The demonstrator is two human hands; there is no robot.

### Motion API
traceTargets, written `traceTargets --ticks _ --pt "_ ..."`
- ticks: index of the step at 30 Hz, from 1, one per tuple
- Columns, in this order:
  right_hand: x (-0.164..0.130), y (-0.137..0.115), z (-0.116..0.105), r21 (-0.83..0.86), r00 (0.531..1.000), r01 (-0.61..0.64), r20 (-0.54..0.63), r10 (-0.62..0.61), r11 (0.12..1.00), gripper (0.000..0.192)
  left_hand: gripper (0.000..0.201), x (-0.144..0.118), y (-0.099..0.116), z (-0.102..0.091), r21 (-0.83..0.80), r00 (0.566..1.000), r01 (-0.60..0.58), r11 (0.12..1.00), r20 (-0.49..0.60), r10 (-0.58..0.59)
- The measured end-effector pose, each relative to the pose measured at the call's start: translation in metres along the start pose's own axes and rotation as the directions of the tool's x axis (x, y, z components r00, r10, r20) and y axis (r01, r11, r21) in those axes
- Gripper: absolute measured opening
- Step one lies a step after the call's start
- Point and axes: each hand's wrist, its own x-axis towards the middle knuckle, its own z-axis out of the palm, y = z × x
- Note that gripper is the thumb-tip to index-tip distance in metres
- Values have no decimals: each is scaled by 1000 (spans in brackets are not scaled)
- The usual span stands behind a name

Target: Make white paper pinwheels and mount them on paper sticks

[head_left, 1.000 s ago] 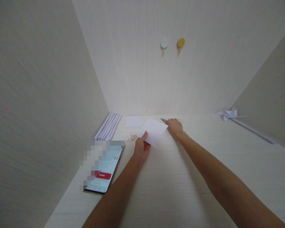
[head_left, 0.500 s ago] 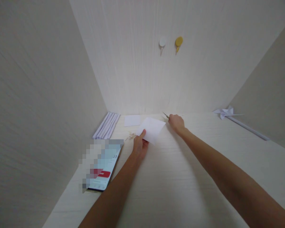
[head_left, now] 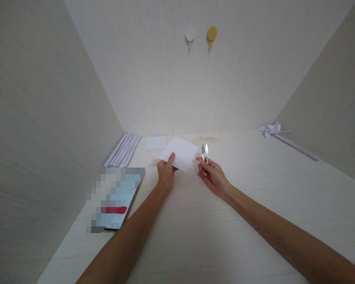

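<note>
Snips [head_left: 205,151] beside held paper [head_left: 179,154]

Bare forearms, no sleeves, no jewellery

1. The table [head_left: 213,232] has a pale, cream wood-grain surface.
2. Three walls of the same pale material stand around it: the back wall [head_left: 171,79], the left wall [head_left: 38,118] and the right wall [head_left: 337,102].
3. Two hooks are on the back wall, a white hook [head_left: 189,34] and a yellow hook [head_left: 212,34].
4. The light is soft and even.
</note>
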Motion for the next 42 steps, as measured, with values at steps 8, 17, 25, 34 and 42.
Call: traceTargets --ticks 8,17,25,34,42 --pt "3 -1 -1 -62 990 98 -94 -103 993 21 34 -9 -7 2 252 990 -28 967 143 -9" --pt "3 -3 -1 -63 981 141 -124 -148 988 23 25 -13 -8 1 505 942 -104 857 326 -78" --pt "5 -2 -4 -40 984 130 -114 -133 991 28 29 -11 -9 -1 496 935 -91 864 342 -97" --pt "4 -2 -3 -42 985 111 -128 -115 993 30 24 -14 -6 1 481 922 -64 875 364 -132" --pt "3 -5 -4 31 999 -29 34 28 999 29 24 -10 -7 1 399 978 -109 911 205 27"
